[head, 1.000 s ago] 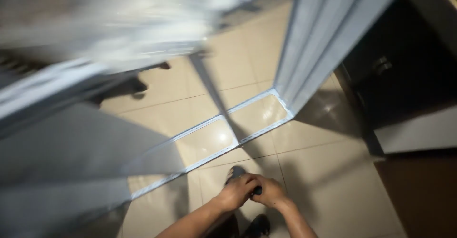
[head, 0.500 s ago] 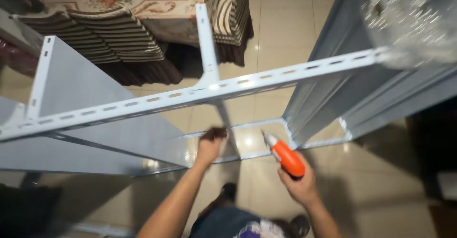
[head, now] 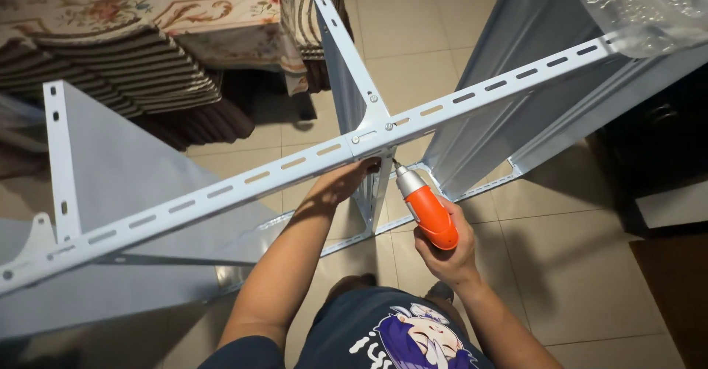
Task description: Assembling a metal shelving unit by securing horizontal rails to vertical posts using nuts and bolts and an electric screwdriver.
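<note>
Right hand [head: 448, 254] wraps orange electric screwdriver [head: 426, 210], bit angled up into joint under slotted grey rail [head: 295, 164], likely at fastener. Left hand [head: 346, 181] curled against rail underside beside upright post [head: 346, 74], probably bracing joint. Shelf panels [head: 133, 184] flank both sides.

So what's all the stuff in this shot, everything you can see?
slotted metal rail: one, pale grey, running across the middle
upright post: one, pale grey, meeting the rail at a corner plate
shelf panels: two, pale grey, one left, one right
electric screwdriver: one, orange with silver nose, tip at the rail joint
patterned cloth: one, floral and striped, top left
plastic wrap: one, clear, top right
floor tiles: beige, below everything
left hand: under the rail at the joint
right hand: gripping the screwdriver
</note>
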